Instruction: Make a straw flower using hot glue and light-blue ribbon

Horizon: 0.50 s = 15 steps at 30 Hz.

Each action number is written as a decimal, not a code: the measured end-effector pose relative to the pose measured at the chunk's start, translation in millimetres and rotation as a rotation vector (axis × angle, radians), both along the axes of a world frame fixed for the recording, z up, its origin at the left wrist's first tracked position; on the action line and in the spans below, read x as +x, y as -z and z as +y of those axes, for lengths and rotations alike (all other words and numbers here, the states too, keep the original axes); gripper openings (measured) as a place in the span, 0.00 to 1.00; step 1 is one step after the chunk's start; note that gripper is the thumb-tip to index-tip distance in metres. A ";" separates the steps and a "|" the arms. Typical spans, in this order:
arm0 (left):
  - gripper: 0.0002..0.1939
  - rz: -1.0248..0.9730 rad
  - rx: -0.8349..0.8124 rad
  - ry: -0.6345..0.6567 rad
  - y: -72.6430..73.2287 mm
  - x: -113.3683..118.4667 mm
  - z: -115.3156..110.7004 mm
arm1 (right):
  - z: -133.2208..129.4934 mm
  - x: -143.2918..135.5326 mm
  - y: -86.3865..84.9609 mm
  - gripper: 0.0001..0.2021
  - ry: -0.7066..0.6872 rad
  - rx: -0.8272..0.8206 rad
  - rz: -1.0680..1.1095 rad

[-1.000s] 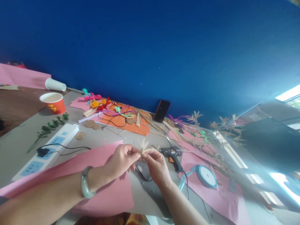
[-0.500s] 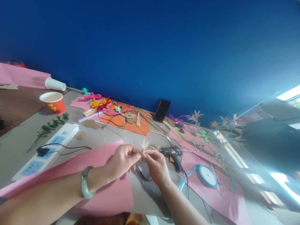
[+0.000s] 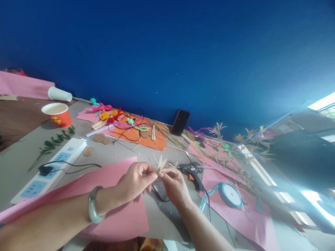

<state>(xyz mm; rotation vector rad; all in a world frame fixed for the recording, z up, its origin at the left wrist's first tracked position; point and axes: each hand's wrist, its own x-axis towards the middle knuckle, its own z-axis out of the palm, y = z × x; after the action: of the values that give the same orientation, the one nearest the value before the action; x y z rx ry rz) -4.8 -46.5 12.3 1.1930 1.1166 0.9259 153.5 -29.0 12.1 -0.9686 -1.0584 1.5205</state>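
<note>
A small pale straw-coloured flower [image 3: 161,163] with pointed petals stands upright between my two hands at the middle of the table. My left hand [image 3: 138,179], with a jade-like bangle on its wrist, pinches the flower's base between thumb and fingertips. From the other side my right hand [image 3: 175,183] pinches the same base, its fingertips touching those of the left. The lower part of the flower is hidden by the fingers. Just right of my right hand lies a black glue gun [image 3: 195,174]. Pink paper [image 3: 125,212] lies under my left forearm.
At the left are a white power strip [image 3: 56,170], a green sprig [image 3: 53,144] and a red paper cup [image 3: 59,116]. A phone [image 3: 180,122] leans on the blue wall behind orange paper [image 3: 133,136]. A blue ribbon roll [image 3: 230,196] and dried stems [image 3: 246,174] are at the right.
The view has shifted very slightly, so things at the left sit a little further left. Both hands keep their pinch on the flower, almost unmoved.
</note>
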 end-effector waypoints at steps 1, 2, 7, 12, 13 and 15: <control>0.11 -0.002 0.006 0.007 0.0 -0.2 -0.5 | -0.1 0.1 -0.4 0.06 -0.006 -0.001 0.010; 0.11 -0.002 0.011 0.012 -0.2 -0.4 -0.9 | -0.2 0.1 -1.0 0.06 -0.011 -0.007 0.018; 0.12 0.008 -0.017 0.015 -4.0 -0.1 -1.5 | -1.2 -0.9 -4.3 0.07 -0.017 -0.064 0.015; 0.12 -0.015 -0.048 0.003 -5.8 0.3 -0.9 | -0.6 -0.9 -4.9 0.07 -0.027 -0.052 0.030; 0.12 -0.020 -0.049 0.004 -5.6 0.2 -0.6 | -0.4 -0.5 -4.8 0.06 -0.032 -0.049 0.033; 0.12 -0.027 -0.046 0.003 -5.0 0.1 -0.2 | -0.1 0.5 -5.0 0.06 -0.049 -0.045 0.030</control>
<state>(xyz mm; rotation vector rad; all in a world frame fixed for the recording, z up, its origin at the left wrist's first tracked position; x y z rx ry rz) -4.6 -46.8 17.3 1.1410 1.1085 0.9069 154.0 -29.0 17.1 -0.9541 -1.0368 1.6001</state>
